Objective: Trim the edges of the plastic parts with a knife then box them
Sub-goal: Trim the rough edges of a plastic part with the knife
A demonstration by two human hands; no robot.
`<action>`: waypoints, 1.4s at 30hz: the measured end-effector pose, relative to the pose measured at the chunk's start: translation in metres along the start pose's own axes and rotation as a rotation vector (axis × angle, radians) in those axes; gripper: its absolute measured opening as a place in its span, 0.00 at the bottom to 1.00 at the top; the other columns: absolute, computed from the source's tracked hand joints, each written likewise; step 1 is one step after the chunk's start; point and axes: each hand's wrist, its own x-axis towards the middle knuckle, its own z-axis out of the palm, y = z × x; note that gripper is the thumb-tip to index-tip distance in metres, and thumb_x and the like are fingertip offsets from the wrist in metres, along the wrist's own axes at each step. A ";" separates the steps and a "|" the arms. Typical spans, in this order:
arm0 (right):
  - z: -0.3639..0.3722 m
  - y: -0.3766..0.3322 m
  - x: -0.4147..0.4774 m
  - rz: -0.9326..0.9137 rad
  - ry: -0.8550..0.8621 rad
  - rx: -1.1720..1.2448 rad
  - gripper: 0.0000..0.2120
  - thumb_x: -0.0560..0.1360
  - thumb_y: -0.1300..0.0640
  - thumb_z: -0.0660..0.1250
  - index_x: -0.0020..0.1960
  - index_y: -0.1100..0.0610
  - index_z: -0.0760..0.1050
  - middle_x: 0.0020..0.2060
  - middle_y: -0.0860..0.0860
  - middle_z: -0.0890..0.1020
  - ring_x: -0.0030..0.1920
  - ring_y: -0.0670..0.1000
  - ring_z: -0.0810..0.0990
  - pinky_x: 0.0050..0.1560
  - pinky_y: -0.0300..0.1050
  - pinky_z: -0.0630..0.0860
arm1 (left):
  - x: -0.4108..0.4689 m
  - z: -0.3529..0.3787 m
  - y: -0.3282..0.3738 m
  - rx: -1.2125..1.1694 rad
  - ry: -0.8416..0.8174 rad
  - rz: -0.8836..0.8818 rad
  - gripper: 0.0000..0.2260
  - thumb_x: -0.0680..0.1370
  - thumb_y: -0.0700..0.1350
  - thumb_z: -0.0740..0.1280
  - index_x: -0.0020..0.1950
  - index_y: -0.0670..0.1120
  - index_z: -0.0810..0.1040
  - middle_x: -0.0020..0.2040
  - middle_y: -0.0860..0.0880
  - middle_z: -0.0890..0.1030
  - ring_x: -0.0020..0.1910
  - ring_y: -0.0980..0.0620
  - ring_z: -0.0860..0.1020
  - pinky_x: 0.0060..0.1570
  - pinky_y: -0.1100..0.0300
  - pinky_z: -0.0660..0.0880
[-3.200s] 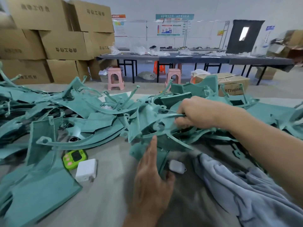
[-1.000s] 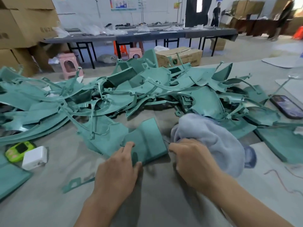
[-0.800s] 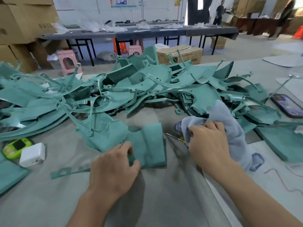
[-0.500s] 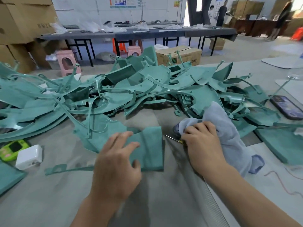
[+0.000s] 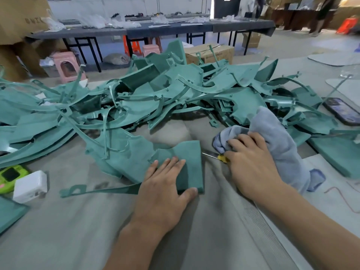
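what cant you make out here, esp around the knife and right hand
Knife: head view shows only a yellow bit and thin blade; right hand and grey cloth cover the rest.
Right hand's fingers: whether they grip knife or cloth is unclear.
Phone: cut off by the right edge.
Cardboard box lettering: blurred.

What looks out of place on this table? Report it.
The knife lies mostly hidden beneath the grey cloth and right hand, blade poking out toward the green part. A phone sits at the pile's right edge.
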 end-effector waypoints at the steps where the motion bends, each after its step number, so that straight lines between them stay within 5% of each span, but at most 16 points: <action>1: 0.000 0.000 0.001 0.009 0.025 0.029 0.14 0.71 0.56 0.58 0.41 0.52 0.84 0.43 0.50 0.80 0.51 0.58 0.77 0.67 0.57 0.63 | -0.001 0.000 0.000 -0.004 -0.004 0.002 0.35 0.77 0.68 0.61 0.81 0.58 0.58 0.81 0.60 0.58 0.79 0.64 0.52 0.70 0.70 0.27; 7: 0.001 -0.002 0.003 0.084 -0.115 -0.041 0.09 0.73 0.57 0.65 0.47 0.56 0.84 0.48 0.52 0.82 0.55 0.59 0.76 0.68 0.58 0.62 | -0.002 0.002 -0.002 -0.017 -0.021 0.018 0.35 0.79 0.67 0.60 0.82 0.57 0.56 0.82 0.59 0.57 0.80 0.63 0.51 0.70 0.69 0.26; 15: -0.002 0.003 0.001 0.028 -0.267 -0.159 0.17 0.77 0.54 0.59 0.60 0.60 0.78 0.58 0.57 0.77 0.61 0.61 0.72 0.71 0.58 0.59 | 0.000 0.001 -0.001 -0.012 0.008 0.034 0.34 0.78 0.66 0.62 0.82 0.57 0.58 0.82 0.59 0.58 0.79 0.64 0.52 0.78 0.63 0.37; 21: -0.001 0.008 0.007 0.096 -0.253 0.051 0.08 0.69 0.56 0.64 0.46 0.55 0.79 0.47 0.53 0.77 0.52 0.58 0.75 0.62 0.53 0.61 | -0.002 0.000 0.003 0.024 0.007 0.029 0.36 0.77 0.67 0.60 0.82 0.57 0.57 0.82 0.59 0.55 0.80 0.63 0.50 0.80 0.58 0.40; 27: 0.010 0.014 0.003 0.136 -0.078 0.129 0.04 0.69 0.56 0.73 0.42 0.54 0.79 0.42 0.51 0.80 0.48 0.57 0.77 0.59 0.51 0.61 | 0.003 -0.011 -0.008 0.111 -0.047 0.006 0.43 0.72 0.72 0.62 0.83 0.60 0.52 0.84 0.56 0.48 0.81 0.59 0.43 0.79 0.59 0.37; 31: 0.011 0.013 0.001 0.096 -0.086 0.136 0.11 0.71 0.58 0.60 0.43 0.57 0.81 0.44 0.55 0.81 0.50 0.60 0.77 0.61 0.55 0.62 | 0.000 -0.017 -0.019 0.093 -0.052 -0.005 0.44 0.72 0.73 0.61 0.83 0.60 0.51 0.83 0.59 0.53 0.80 0.62 0.50 0.77 0.64 0.42; 34: 0.012 0.017 0.003 0.159 -0.036 0.370 0.11 0.71 0.64 0.57 0.36 0.56 0.77 0.40 0.54 0.79 0.46 0.57 0.77 0.59 0.50 0.64 | -0.001 -0.019 -0.015 0.078 -0.007 -0.025 0.40 0.74 0.75 0.56 0.82 0.59 0.55 0.81 0.58 0.62 0.78 0.59 0.59 0.75 0.65 0.53; 36: 0.008 0.018 0.003 0.253 0.068 0.571 0.12 0.75 0.68 0.62 0.35 0.57 0.73 0.37 0.51 0.78 0.42 0.51 0.73 0.55 0.41 0.63 | -0.002 -0.023 -0.013 -0.013 0.063 -0.072 0.39 0.75 0.76 0.50 0.81 0.57 0.62 0.74 0.59 0.72 0.71 0.59 0.70 0.68 0.66 0.66; 38: 0.001 0.017 0.000 0.282 0.204 0.627 0.11 0.75 0.67 0.68 0.35 0.57 0.77 0.41 0.51 0.81 0.46 0.53 0.75 0.59 0.46 0.63 | -0.007 -0.026 -0.012 -0.135 0.188 -0.102 0.34 0.78 0.73 0.50 0.74 0.55 0.73 0.57 0.66 0.80 0.54 0.65 0.78 0.51 0.77 0.69; 40: -0.006 0.015 -0.002 0.300 0.327 0.723 0.07 0.75 0.66 0.70 0.41 0.58 0.82 0.51 0.50 0.84 0.57 0.56 0.78 0.67 0.53 0.62 | -0.012 -0.027 -0.011 -0.169 0.342 -0.130 0.20 0.80 0.62 0.56 0.58 0.53 0.81 0.36 0.70 0.78 0.37 0.68 0.77 0.37 0.78 0.66; 42: -0.012 0.011 -0.003 0.269 0.416 0.799 0.04 0.78 0.61 0.71 0.49 0.57 0.85 0.55 0.48 0.84 0.62 0.54 0.77 0.70 0.54 0.62 | -0.015 -0.027 -0.009 -0.156 0.434 -0.196 0.07 0.77 0.55 0.59 0.41 0.57 0.74 0.29 0.64 0.75 0.28 0.68 0.73 0.30 0.77 0.64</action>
